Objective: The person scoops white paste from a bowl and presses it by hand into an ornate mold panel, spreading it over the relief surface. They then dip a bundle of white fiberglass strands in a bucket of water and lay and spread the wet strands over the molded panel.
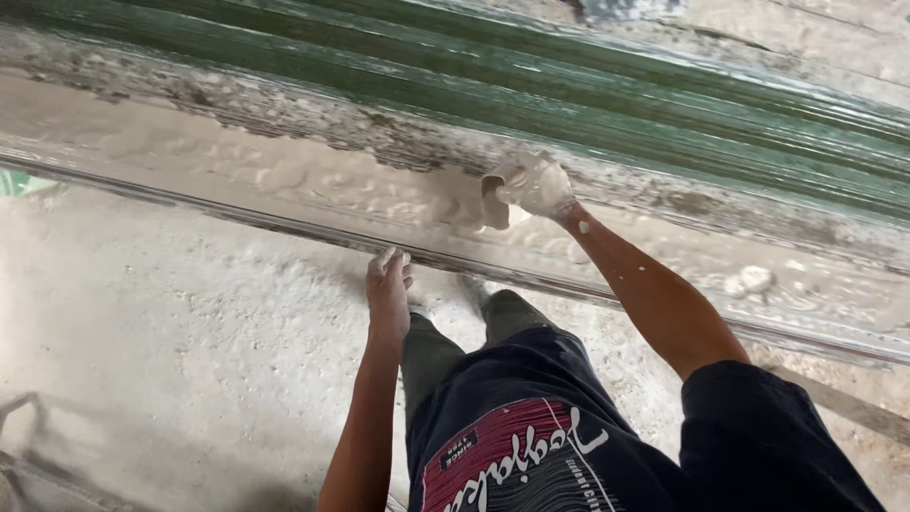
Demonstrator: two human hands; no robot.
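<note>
A long mould (284, 180) filled with wet white plaster runs across the view, its near metal rim (284, 226) slanting down to the right. My right hand (538, 186), coated in plaster, is shut on a small plaster-caked scoop-like tool (495, 201) and presses it into the wet plaster. My left hand (389, 284) rests with its fingers on the near rim, holding nothing else. Both forearms carry white splashes.
Behind the plaster strip lies a long green ribbed profile (569, 85) with crusted plaster along its lower edge. The floor (171, 360) below is rough and dusted white. My dark trousers and shirt fill the lower middle. A lump of plaster (755, 278) sits at the right.
</note>
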